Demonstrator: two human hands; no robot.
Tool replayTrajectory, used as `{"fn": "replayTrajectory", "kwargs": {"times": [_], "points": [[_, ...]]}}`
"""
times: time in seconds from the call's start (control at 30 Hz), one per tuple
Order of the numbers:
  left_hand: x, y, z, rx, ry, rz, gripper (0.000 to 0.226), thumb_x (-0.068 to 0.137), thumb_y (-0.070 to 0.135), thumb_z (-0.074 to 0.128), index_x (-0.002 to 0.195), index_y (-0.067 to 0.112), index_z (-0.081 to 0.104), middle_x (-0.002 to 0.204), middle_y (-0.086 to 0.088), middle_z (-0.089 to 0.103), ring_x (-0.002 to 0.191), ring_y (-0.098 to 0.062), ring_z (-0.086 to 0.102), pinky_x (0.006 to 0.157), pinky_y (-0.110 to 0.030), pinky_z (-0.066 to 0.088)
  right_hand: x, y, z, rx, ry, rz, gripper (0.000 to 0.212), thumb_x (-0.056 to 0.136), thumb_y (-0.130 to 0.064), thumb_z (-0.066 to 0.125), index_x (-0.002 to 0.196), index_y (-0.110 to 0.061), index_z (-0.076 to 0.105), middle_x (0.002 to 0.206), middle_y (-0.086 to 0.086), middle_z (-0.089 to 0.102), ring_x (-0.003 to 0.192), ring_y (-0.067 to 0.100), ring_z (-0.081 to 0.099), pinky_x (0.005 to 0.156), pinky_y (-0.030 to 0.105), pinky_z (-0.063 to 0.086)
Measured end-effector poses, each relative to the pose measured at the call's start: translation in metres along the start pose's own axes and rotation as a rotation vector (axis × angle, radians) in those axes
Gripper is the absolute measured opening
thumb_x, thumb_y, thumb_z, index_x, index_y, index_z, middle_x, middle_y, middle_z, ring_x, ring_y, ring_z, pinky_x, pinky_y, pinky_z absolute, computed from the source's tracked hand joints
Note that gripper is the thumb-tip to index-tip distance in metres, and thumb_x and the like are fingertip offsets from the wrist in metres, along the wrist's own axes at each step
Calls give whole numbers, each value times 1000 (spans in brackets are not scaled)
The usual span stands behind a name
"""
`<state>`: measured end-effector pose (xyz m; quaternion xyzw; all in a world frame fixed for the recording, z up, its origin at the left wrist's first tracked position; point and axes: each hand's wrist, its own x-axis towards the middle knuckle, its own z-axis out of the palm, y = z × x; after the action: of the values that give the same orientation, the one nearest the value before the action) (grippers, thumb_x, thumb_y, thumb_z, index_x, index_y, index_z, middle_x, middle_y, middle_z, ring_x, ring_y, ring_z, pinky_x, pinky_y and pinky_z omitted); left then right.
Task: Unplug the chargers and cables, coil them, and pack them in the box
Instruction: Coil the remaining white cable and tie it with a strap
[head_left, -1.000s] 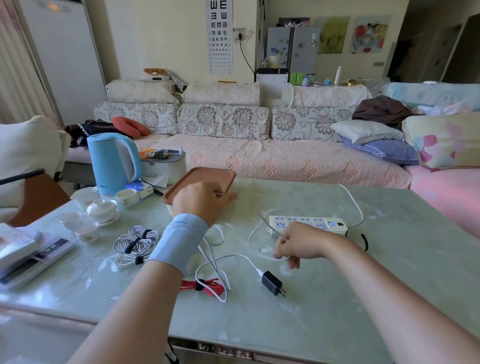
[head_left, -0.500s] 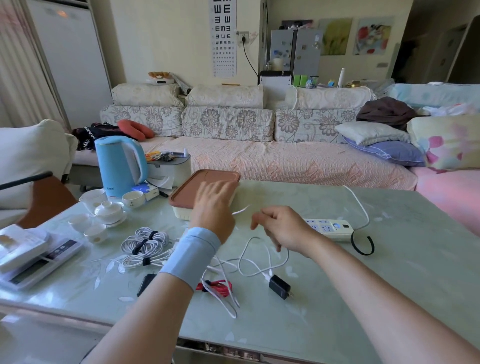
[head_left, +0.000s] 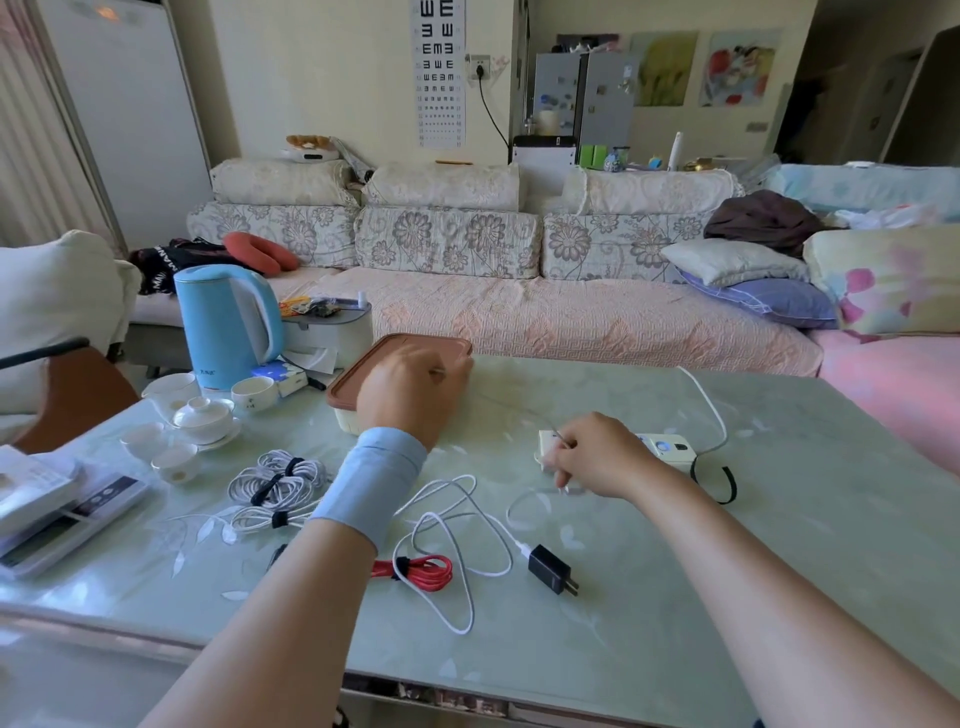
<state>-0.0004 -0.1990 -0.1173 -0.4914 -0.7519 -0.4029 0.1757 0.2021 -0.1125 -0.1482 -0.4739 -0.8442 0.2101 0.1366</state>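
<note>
Head-worn view, looking forward and down across the table (head_left: 831, 441); sofa (head_left: 571, 312) beyond.

A pale green glass-topped table (head_left: 779, 519) stretches out before you. At its far left stands a light blue electric kettle (head_left: 223, 325), with a white tea set in front of it: a lidded bowl (head_left: 203, 415) on a saucer and several small cups (head_left: 175, 462). A flat white device with a dark panel (head_left: 88, 512) lies at your near left. Beyond the table runs a long sofa (head_left: 571, 317) with floral back cushions, and a lavender pillow (head_left: 763, 301) rests at its right end. An eye chart (head_left: 439, 73) hangs on the wall behind.
</note>
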Motion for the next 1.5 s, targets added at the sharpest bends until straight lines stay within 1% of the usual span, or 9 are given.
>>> {"fn": "replayTrajectory", "kwargs": {"times": [0.1, 0.3, 0.47, 0.67, 0.77, 0.97, 1.23, 1.4, 1.5], "points": [[7, -20, -9, -71, 171, -142, 50, 88, 40, 59, 51, 18, 35, 64, 0, 43, 62, -26, 42, 55, -30, 24, 7, 9, 3, 43, 105, 40, 38, 88, -33, 65, 55, -15, 58, 47, -8, 44, 54, 14, 44, 51, 29, 28], [3, -43, -6, 201, 183, -190, 32, 83, 41, 63, 73, 11, 68, 88, -11, 57, 89, -34, 50, 81, -41, 39, 9, -9, 11, 523, -26, 48, 46, 97, -37, 52, 60, -12, 61, 59, 5, 70, 71, 24, 70, 73, 27, 52], [-15, -9, 8, 347, -91, 214, 55, 67, -1, 58, 118, 21, 61, 115, -7, 59, 114, -33, 49, 116, -51, 17, -1, -30, 21, 462, -57, 19, 38, 92, -36, 55, 63, -13, 52, 45, 0, 40, 43, 20, 48, 58, 38, 57], [-33, 34, 14, -324, -620, 55, 50, 80, -3, 38, 117, 25, 57, 86, -4, 66, 72, -22, 63, 60, -25, 47, -4, -41, 16, 537, 15, -60, 37, 88, -27, 59, 53, -23, 46, 50, -8, 33, 49, 15, 31, 46, 25, 26], [-26, 28, 5, -91, -470, 49, 15, 90, 33, 47, 90, 32, 61, 72, 6, 59, 71, -21, 58, 60, -27, 40, -1, -28, 10, 492, -25, -46, 35, 85, -34, 69, 59, -22, 47, 59, -4, 43, 49, 12, 34, 48, 24, 27], [-14, 9, 10, 135, -106, 50, 36, 90, 51, 50, 74, 21, 59, 71, 6, 56, 67, -21, 52, 55, -26, 37, -1, -6, 5, 330, -280, 23, 25, 93, -34, 62, 78, -14, 63, 68, 1, 72, 52, 16, 54, 56, 26, 41], [-9, -31, 22, 54, -350, -178, 18, 95, 23, 48, 84, 16, 60, 89, -12, 65, 82, -33, 58, 67, -30, 44, 4, 5, 22, 368, -317, 196, 38, 103, -37, 40, 89, -14, 67, 68, 2, 37, 50, 20, 40, 53, 31, 50], [-23, -31, 35, 39, -610, -48, 56, 78, -12, 38, 119, 22, 55, 123, -4, 57, 108, -25, 56, 95, -35, 47, 3, -10, 55, -206, -365, 17, 38, 97, -5, 33, 116, -9, 66, 105, 7, 64, 90, 27, 60, 72, 29, 48], [-30, -25, 34, 139, -746, 80, 57, 84, 1, 46, 133, 31, 46, 130, 8, 56, 121, -20, 51, 113, -37, 30, 6, -7, 74, -311, -409, 30, 23, 94, -2, 36, 90, -5, 59, 95, 10, 59, 82, 26, 50, 62, 29, 38]]}}
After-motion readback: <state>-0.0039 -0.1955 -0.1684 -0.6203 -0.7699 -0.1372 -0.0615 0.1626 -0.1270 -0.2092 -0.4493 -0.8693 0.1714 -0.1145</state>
